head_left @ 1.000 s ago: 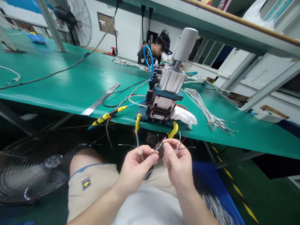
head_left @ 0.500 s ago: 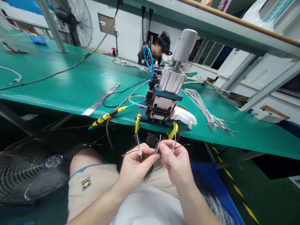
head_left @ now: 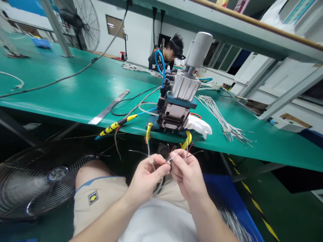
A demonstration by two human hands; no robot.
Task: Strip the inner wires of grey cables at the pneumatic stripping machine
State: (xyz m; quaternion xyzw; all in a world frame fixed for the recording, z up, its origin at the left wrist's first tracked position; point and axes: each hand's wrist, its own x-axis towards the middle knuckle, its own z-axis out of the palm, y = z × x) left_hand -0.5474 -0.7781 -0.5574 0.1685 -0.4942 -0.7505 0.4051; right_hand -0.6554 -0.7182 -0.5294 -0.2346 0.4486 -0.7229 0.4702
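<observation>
Both my hands meet above my lap, just in front of the bench edge. My left hand [head_left: 150, 176] is closed, pinching a multi-core cable [head_left: 150, 159] whose thin wires fan out at its top. My right hand [head_left: 188, 171] is closed as well, with thumb and finger on thin white, red and black wires [head_left: 172, 155] between the hands. Another wire end [head_left: 187, 148] with white, red and black strands sticks up from behind my right fingers. Past the fingertips stands a pneumatic machine [head_left: 176, 112] with a silver cylinder and two yellow-wrapped parts. My palms hide the cables' lower lengths.
On the green bench [head_left: 75, 97] lie a steel ruler [head_left: 109, 107], hoses and a bundle of grey cables [head_left: 222, 117]. A floor fan [head_left: 57, 174] stands at left. A blue bin [head_left: 242, 215] with cables is at lower right. Across the bench a person [head_left: 168, 55] sits.
The thin wires between my fingertips have shifted and spread, with a white one now lying across my right fingers. Both hands stay in nearly the same place.
</observation>
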